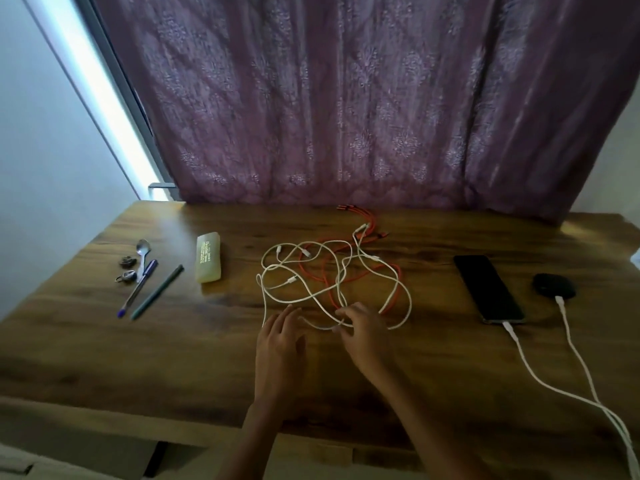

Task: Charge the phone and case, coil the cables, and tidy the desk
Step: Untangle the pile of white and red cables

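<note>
Left hand: fingers straight and slightly spread, palm down on the desk at the near edge of the tangle, holding nothing.
Right hand: fingers curled down onto the nearest white loop. I cannot tell whether they pinch it or only rest on it.
Cables: white cables and an orange cable lie in one loose knot mid-desk, with loops crossing over and under each other. The orange plug ends fan out at the far side.
Handling: probably light, limp and a little springy, so pulling one loop should drag its neighbours along. The best hold is likely at a plug, feeding the length out from there rather than tugging the middle.
Phone: dark screen up, well to the right of the tangle, with a white lead plugged into its near end.
Case: small and black, just right of the phone, with its own white lead. Both leads run off the near right edge, so charging looks set up.
Clutter: two pens, a spoon, small metal bits and a pale yellow box sit at the left.
Surface: dark wood grain, smooth with a slight sheen — cables should slide easily.
Room: a purple patterned curtain hangs behind the desk, with a bright window strip and a pale wall to its left. The light is dim.
</note>
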`<state>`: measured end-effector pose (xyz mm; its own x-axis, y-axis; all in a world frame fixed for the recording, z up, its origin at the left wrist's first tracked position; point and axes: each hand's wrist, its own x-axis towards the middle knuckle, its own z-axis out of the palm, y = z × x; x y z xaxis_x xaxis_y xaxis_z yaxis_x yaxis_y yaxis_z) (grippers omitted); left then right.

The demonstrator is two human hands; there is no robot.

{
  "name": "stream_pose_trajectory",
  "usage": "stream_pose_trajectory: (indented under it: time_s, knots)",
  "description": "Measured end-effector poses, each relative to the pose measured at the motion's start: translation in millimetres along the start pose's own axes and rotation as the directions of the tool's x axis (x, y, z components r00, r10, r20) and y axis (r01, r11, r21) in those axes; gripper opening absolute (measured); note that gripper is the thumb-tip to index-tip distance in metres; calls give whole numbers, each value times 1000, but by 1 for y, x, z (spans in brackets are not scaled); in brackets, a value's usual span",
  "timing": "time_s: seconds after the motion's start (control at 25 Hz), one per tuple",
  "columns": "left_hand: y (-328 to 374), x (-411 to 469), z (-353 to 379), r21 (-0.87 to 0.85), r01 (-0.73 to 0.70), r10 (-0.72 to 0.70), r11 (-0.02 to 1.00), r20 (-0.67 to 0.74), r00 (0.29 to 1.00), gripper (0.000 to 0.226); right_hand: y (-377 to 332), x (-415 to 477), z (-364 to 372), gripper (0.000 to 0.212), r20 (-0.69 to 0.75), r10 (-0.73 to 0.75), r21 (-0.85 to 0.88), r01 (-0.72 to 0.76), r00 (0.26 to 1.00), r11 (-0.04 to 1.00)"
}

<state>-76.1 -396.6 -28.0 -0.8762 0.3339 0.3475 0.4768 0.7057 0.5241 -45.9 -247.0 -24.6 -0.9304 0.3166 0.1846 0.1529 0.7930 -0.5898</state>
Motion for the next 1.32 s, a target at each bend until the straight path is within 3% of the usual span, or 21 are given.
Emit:
stream_pose_trajectory:
  time_s: [0.16,0.32,0.48,0.56,0.8,0.92,1.04,1.2,1.32]
  knots:
    - [2,17,-2,-45,200,-202,979,-29,979,18,2,22,14,44,215,-147,16,147,966,989]
    - [7,25,-6,-177,244,-248,953,3,969,21,-4,27,24,33,243,-241,294,166,940,941]
    - [6,40,-17,-178,231,-245,956,-58,968,15,-3,45,10,13,183,-93,492,-9,979,870]
    - [4,47,-23,-174,156,-179,972,-127,976,17,-1,52,-5,9,166,-28,568,-72,986,820]
    - [5,82,-30,-187,3,-40,982,-193,980,11,5,77,-54,21,-94,194,743,-61,977,666]
    - [-10,101,-28,-167,-37,11,985,-154,988,9,-2,84,-76,21,-166,355,870,-33,920,492]
    - [-34,109,-36,-186,62,-91,981,-153,984,14,5,94,-104,23,-194,545,962,49,816,269]
    - [-42,112,-57,-355,156,-163,922,9,987,14,22,100,-108,21,-152,669,974,-5,727,226]
    - [-40,116,-64,-377,221,-167,899,172,971,18,34,99,-97,23,-62,826,994,-44,561,105]
